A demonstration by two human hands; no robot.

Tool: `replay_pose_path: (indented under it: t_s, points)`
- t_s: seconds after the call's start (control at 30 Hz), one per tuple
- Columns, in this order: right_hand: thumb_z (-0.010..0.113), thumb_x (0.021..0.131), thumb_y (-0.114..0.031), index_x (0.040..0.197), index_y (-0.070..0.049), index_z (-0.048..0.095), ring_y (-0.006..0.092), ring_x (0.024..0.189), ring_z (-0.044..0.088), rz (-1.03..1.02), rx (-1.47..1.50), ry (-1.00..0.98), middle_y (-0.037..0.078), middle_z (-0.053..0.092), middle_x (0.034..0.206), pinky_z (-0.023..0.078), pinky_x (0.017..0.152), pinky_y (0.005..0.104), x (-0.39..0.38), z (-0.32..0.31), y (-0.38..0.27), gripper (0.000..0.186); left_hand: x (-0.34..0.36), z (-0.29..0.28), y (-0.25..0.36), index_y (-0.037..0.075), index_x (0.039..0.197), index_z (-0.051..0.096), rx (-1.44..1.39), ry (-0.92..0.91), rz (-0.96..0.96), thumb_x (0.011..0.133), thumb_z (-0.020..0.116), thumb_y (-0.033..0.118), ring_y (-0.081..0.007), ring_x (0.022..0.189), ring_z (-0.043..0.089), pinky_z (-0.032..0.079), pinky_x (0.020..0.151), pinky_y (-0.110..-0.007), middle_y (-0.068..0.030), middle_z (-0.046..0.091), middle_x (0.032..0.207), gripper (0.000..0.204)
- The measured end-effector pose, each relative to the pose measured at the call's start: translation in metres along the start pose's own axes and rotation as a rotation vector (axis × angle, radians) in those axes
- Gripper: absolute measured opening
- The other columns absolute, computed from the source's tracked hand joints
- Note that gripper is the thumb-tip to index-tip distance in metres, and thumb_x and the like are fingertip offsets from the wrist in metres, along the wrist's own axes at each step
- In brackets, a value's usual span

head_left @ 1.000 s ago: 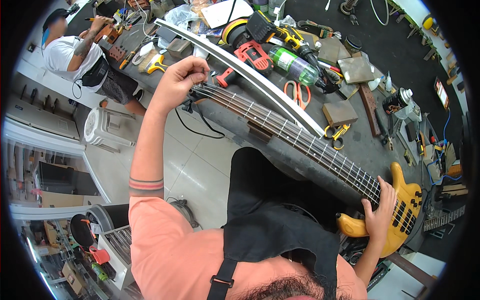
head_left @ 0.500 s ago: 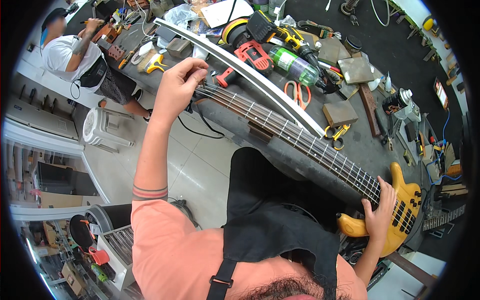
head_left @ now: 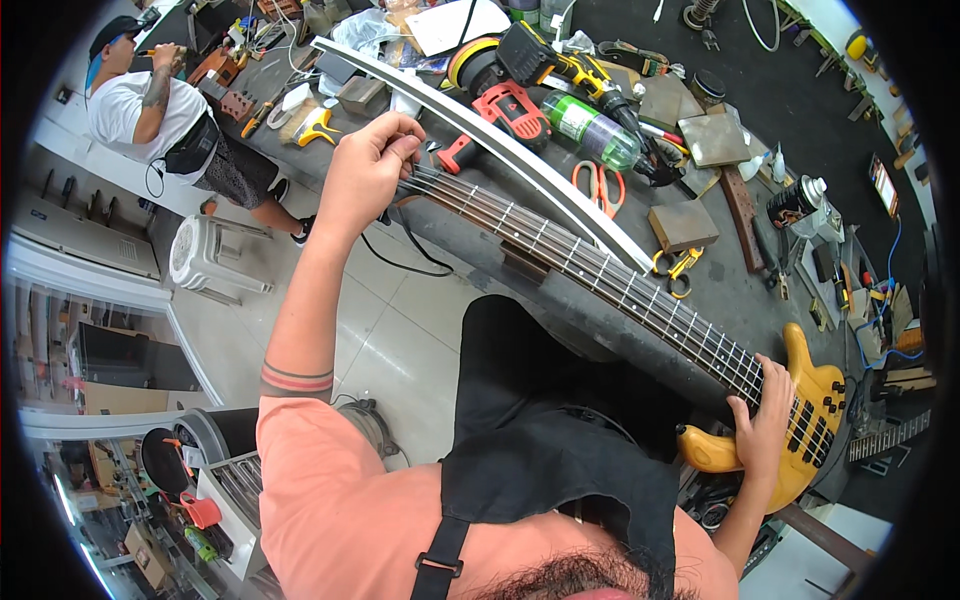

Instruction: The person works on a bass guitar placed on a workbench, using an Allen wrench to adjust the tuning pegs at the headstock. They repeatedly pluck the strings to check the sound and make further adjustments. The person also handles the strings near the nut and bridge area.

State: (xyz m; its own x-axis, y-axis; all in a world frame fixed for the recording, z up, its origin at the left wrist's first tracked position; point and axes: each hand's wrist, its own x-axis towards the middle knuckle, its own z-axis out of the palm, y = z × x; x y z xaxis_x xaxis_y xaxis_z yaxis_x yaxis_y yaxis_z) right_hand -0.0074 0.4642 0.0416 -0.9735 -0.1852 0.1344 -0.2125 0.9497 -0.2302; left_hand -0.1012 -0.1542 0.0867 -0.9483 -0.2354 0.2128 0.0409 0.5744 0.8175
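Left fingers (head_left: 402,150) are pinching together beside the end of the bass (head_left: 622,284). Right fingers (head_left: 776,381) are resting apart over its strings, pickups (head_left: 801,426) sitting beyond them.

Left grip (head_left: 374,172) is curled into a pinch; right grip (head_left: 766,424) lies spread.

Bass (head_left: 622,290) tuner end mostly hid behind hands (L (head_left: 377,165)); 2nd gtr neck (head_left: 890,437) cut off.

Yel. bass body (head_left: 815,385), dk brn fretboard (head_left: 600,275); blk apron (head_left: 555,480), salmon tee (head_left: 340,490).
L forearm (head_left: 297,383) banded dk/red; scissors (head_left: 598,185) org.; sander (head_left: 512,110) red/blk; bottle (head_left: 595,132) grn/purple; stool (head_left: 205,250) wht; co-worker's top (head_left: 125,110) wht, shorts (head_left: 237,168) dk speckled.
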Motion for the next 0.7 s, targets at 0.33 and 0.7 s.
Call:
replay_pose_path:
  t_s: [0.33,0.7]
  points:
    - [0.086,0.087,-0.015,0.154,-0.006,0.056,0.0479,0.141,0.051,-0.027,-0.037,-0.026,0.021,0.057,0.144,0.039,0.125,0.0559,0.004,0.002,-0.004,0.074,-0.019,0.005,-0.03,0.0,0.112,0.072,-0.112,0.126,0.186,0.112,0.065,0.001,-0.0113,0.081,0.071,0.058,0.077,-0.029,-0.0072,0.08,0.094,0.006]
    - [0.086,0.086,-0.015,0.154,-0.007,0.056,0.0472,0.14,0.051,-0.008,-0.05,-0.025,0.021,0.057,0.142,0.039,0.124,0.0554,0.004,0.001,-0.008,0.074,-0.028,0.004,-0.049,0.001,0.112,0.071,-0.074,0.13,0.389,0.11,0.068,-0.002,-0.0166,0.089,0.076,0.061,0.085,-0.031,-0.0077,0.079,0.102,0.005]
